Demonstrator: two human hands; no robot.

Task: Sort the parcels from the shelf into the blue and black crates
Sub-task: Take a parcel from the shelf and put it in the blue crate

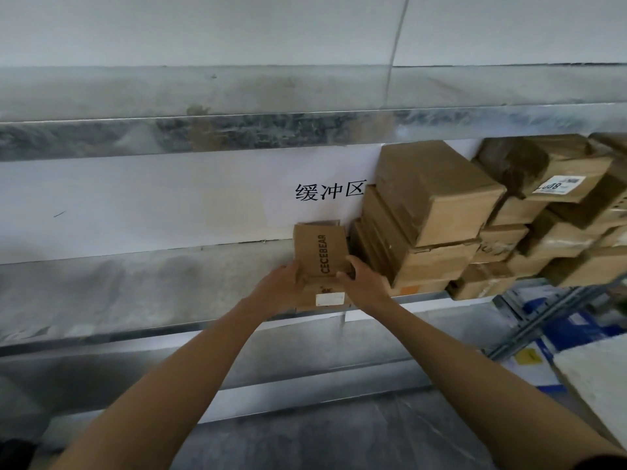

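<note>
A small brown cardboard parcel (320,252) printed CECEBEAR sits at the front of the metal shelf (135,293), on top of another small box (325,296) with a white label. My left hand (280,290) grips the parcel's left side and my right hand (364,281) grips its right side. A leaning stack of larger brown parcels (431,212) stands just to the right, with more labelled parcels (556,198) beyond it. No crate is in view.
A white sign with black characters (329,191) hangs on the wall behind the shelf. An upper metal shelf beam (237,134) runs overhead. Blue and white boxes (576,327) sit lower right, next to a white slab (604,374).
</note>
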